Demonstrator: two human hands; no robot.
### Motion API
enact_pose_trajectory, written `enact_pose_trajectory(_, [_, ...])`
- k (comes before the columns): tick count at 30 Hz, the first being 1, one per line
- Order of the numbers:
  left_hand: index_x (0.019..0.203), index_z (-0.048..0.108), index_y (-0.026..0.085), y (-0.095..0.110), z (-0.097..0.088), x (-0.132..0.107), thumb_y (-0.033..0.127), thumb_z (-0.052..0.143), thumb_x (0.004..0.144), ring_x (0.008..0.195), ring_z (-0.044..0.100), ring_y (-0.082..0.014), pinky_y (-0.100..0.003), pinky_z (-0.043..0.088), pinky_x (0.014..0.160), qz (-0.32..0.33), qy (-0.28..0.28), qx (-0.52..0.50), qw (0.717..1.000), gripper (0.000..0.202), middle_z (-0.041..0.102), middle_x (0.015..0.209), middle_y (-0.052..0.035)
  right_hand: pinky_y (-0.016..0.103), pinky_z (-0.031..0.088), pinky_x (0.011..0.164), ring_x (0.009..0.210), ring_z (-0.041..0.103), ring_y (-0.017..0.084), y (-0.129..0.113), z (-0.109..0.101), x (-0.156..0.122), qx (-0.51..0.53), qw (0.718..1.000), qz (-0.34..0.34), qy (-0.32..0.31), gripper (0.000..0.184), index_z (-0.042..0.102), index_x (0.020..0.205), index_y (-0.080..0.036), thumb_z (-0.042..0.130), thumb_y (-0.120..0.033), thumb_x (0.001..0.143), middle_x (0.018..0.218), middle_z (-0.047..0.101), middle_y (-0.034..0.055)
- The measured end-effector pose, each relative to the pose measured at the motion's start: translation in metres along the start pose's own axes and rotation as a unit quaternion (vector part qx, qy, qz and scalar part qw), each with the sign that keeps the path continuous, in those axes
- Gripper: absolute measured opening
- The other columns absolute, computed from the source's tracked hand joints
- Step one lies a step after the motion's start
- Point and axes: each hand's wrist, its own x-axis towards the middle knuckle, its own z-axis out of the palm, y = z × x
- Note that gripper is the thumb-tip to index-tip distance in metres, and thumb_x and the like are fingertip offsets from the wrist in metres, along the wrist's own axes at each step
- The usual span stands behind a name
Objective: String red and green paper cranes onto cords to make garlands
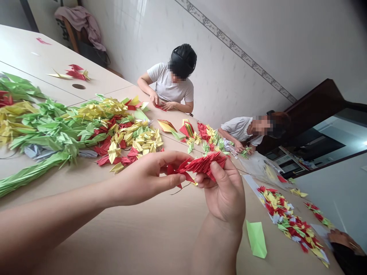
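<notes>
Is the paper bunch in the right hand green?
No, the right hand holds a bunch of red folded paper, while a green sheet lies on the table.

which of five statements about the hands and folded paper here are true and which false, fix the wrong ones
1. The bare right hand holds a fanned stack of folded red paper pieces. True.
2. The bare left hand lies flat on the pale, smooth table. False: it is raised, at the left end of the red stack.
3. A creased, four-sided light-green paper sheet lies to the right of the right forearm. True.
4. The big, loose heap of folded paper at left is all red. False: green, yellow, red and pale grey show.
5. The co-worker at top centre has both hands at red paper. True.
</notes>
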Motion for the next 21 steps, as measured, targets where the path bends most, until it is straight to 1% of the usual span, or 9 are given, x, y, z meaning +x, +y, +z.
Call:
enact_pose_trajectory(5, [0.128, 0.060, 0.024, -0.0032, 0.0017, -0.0004, 0.036, 0.071, 0.083, 0.092, 0.068, -0.0191, -0.029, 0.055, 0.081, 0.015, 0.021, 0.069, 0.997, 0.048, 0.074, 0.104, -0.0043, 0.016, 0.053, 0.045, 0.049, 0.064, 0.008, -0.0002, 0.0006, -0.0005, -0.012, 1.000, 0.003, 0.012, 0.011, 0.066, 0.086, -0.021, 0.070, -0.030, 0.083, 0.065, 0.069, -0.0038])
enact_pose_trajectory(8, [0.134, 0.055, 0.024, -0.0054, 0.0020, -0.0015, 0.036, 0.069, 0.085, 0.096, 0.069, -0.0210, -0.031, 0.054, 0.084, 0.020, 0.037, 0.109, 0.993, 0.052, 0.074, 0.107, -0.0057, 0.016, 0.053, 0.045, 0.048, 0.064, 0.008, -0.0005, 0.0018, -0.0007, -0.016, 1.000, 0.003, 0.013, 0.012, 0.066, 0.086, -0.021, 0.071, -0.031, 0.082, 0.066, 0.069, -0.0036])
enact_pose_trajectory(11, [0.136, 0.052, 0.026, -0.0060, 0.0021, -0.0027, 0.036, 0.062, 0.090, 0.101, 0.068, -0.0212, -0.030, 0.053, 0.086, 0.042, 0.051, 0.153, 0.986, 0.048, 0.074, 0.111, -0.0057, 0.017, 0.052, 0.044, 0.049, 0.065, 0.009, -0.0009, 0.0020, -0.0013, -0.020, 1.000, 0.002, 0.014, 0.013, 0.066, 0.085, -0.020, 0.071, -0.031, 0.082, 0.065, 0.069, -0.0030])
enact_pose_trajectory(14, [0.133, 0.053, 0.026, -0.0057, 0.0023, -0.0038, 0.036, 0.056, 0.094, 0.096, 0.069, -0.0189, -0.027, 0.052, 0.080, 0.052, 0.064, 0.201, 0.976, 0.041, 0.073, 0.111, -0.0048, 0.016, 0.052, 0.046, 0.049, 0.065, 0.008, -0.0010, 0.0006, -0.0014, -0.016, 1.000, -0.004, 0.015, 0.011, 0.067, 0.086, -0.021, 0.070, -0.030, 0.083, 0.065, 0.069, -0.0035])
enact_pose_trajectory(17, [0.135, 0.050, 0.026, -0.0063, 0.0028, -0.0047, 0.034, 0.048, 0.098, 0.084, 0.069, -0.0154, -0.024, 0.051, 0.072, 0.064, 0.063, 0.225, 0.970, 0.038, 0.074, 0.100, -0.0030, 0.017, 0.053, 0.046, 0.049, 0.064, 0.008, -0.0002, -0.0011, -0.0002, -0.021, 0.999, -0.015, 0.026, 0.011, 0.066, 0.089, -0.021, 0.070, -0.031, 0.083, 0.065, 0.069, -0.0040])
enact_pose_trajectory(19, [0.136, 0.047, 0.026, -0.0071, 0.0032, -0.0051, 0.031, 0.045, 0.099, 0.078, 0.068, -0.0140, -0.023, 0.050, 0.070, 0.087, 0.060, 0.230, 0.968, 0.037, 0.074, 0.088, -0.0010, 0.017, 0.052, 0.045, 0.049, 0.064, 0.008, 0.0005, -0.0019, 0.0011, -0.027, 0.999, -0.020, 0.033, 0.012, 0.066, 0.089, -0.021, 0.070, -0.032, 0.083, 0.065, 0.069, -0.0040])
enact_pose_trajectory(21, [0.135, 0.047, 0.024, -0.0080, 0.0036, -0.0052, 0.027, 0.044, 0.099, 0.076, 0.068, -0.0135, -0.023, 0.050, 0.070, 0.111, 0.063, 0.231, 0.965, 0.036, 0.072, 0.083, -0.0004, 0.017, 0.051, 0.045, 0.049, 0.064, 0.008, 0.0009, -0.0024, 0.0023, -0.029, 0.999, -0.021, 0.041, 0.013, 0.065, 0.088, -0.021, 0.070, -0.032, 0.083, 0.066, 0.068, -0.0040])
